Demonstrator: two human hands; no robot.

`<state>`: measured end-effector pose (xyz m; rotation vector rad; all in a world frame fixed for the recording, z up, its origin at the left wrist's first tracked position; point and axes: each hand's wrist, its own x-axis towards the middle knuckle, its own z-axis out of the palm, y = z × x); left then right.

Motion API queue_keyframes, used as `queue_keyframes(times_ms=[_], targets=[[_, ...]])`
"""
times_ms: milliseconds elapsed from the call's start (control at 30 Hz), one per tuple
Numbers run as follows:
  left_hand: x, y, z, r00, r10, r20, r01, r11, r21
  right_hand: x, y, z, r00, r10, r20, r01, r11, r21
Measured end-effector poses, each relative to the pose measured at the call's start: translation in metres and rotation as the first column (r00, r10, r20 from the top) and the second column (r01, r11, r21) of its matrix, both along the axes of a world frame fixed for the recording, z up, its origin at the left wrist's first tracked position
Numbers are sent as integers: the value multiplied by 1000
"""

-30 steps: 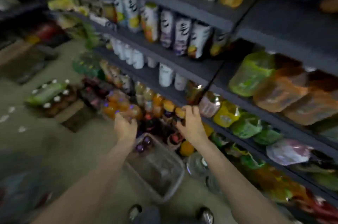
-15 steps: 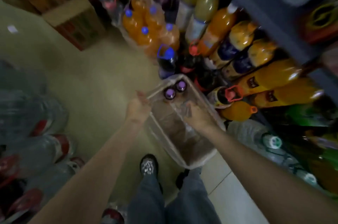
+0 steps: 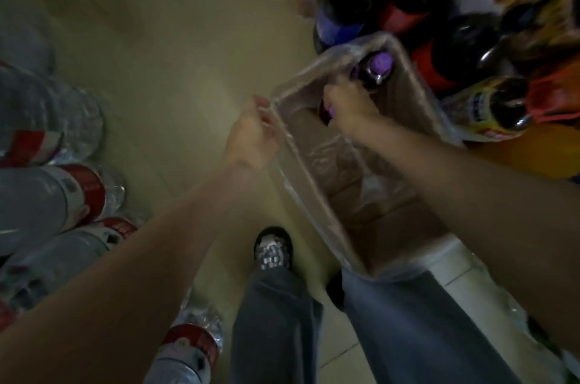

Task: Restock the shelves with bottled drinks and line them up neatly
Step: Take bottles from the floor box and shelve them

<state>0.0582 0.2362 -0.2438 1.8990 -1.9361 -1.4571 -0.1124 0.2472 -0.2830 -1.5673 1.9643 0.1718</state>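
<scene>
Head view, looking steeply down. A shrink-wrapped cardboard tray (image 3: 370,182) stood on the floor (image 3: 175,69) and served as the landmark. The left hand (image 3: 251,135) pinched the loose plastic wrap (image 3: 284,129) at the tray's left rim, fingers curled on the film. The right hand (image 3: 351,107) reached into the tray's far end, fingers curled round a dark bottle with a purple cap (image 3: 328,109), which was mostly hidden under the hand. A second purple-capped bottle (image 3: 380,65) stood upright in the tray's far corner, just beyond the right hand. The rest of the tray showed bare cardboard and crumpled film.

Beyond and right of the tray lay a crowd of large dark and orange drink bottles (image 3: 417,0); one dark bottle with a yellow label (image 3: 496,110) lay just beside the tray's right wall. Well left of the tray, clear water bottles with red labels (image 3: 72,192) lay on the floor. Near the tray's close end were the person's grey trouser legs (image 3: 276,321) and one patterned shoe (image 3: 272,248). Motion blur softened all detail; labels were unreadable.
</scene>
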Motion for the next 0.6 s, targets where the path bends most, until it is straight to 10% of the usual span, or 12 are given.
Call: queue_keyframes(times_ms=[233, 467, 600], targets=[[-41, 2, 43, 941, -218, -257, 290, 912, 289, -42, 6, 152, 910, -25, 413, 29, 1000, -2], [-71, 11, 71, 905, 244, -349, -82, 904, 421, -66, -24, 148, 616, -283, 735, 429, 903, -12], [-49, 11, 56, 882, 428, -197, -305, 837, 454, -83, -36, 52, 949, -227, 218, 255, 961, -109]])
